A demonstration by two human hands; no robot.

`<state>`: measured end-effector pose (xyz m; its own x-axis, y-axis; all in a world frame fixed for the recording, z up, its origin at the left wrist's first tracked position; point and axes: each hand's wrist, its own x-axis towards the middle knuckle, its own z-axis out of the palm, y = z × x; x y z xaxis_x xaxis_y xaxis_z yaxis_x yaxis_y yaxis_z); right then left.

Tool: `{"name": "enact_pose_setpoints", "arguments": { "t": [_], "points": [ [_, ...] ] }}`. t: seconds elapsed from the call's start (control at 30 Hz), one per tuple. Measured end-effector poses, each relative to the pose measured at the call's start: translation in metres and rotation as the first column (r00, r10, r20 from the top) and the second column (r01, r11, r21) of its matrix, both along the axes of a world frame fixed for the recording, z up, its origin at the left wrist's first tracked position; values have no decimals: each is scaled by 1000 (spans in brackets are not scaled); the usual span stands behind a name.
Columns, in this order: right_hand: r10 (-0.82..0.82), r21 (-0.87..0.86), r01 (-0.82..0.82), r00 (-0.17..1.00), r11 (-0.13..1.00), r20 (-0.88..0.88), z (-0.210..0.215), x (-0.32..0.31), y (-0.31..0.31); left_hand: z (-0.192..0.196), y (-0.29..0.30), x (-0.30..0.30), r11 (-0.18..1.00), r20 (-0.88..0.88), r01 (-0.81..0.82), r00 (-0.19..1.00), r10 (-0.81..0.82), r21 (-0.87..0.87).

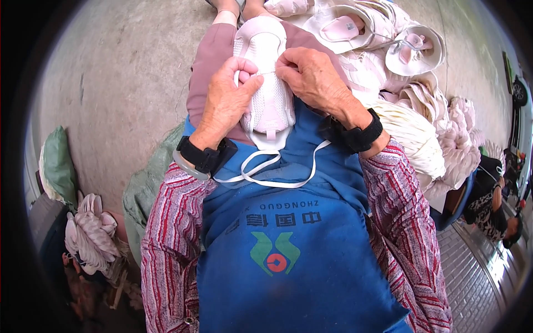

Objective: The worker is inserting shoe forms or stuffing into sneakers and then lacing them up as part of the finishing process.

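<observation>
A white and pink shoe upper (271, 111) lies lengthwise over my thighs, its pull tab toward me. My left hand (229, 94) is closed at its left edge, with thumb and curled fingers by the eyelet row. At the opposite edge my right hand (315, 77) pinches thumb against forefinger on what looks like the lace; the fingertips partly hide it. A short stretch of lace crosses the opening between the hands. The long white shoelace (277, 183) trails in loops over my blue apron (288, 227).
A heap of white and pink shoe uppers (377, 72) rises at my right, beside a thick bundle of white laces (408, 130). More pale uppers (91, 236) and a green sack (58, 166) are at the left. Another person (491, 205) is at the far right.
</observation>
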<state>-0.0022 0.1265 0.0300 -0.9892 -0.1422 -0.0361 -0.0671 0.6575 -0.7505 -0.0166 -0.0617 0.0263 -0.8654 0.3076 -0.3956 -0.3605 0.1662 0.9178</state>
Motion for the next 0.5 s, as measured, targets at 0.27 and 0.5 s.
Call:
{"name": "enact_pose_setpoints", "arguments": {
  "t": [0.27, 0.5],
  "points": [
    [0, -81, -8, 995, 997, -96, -6, 7, -4, -2, -3, 0, 998, -3, 42, 999, -42, -44],
    [-64, -302, 136, 969, 944, 237, -10, 5, 1, 1, -3, -3, 998, 54, 28, 998, -25, -61]
  ]
}}
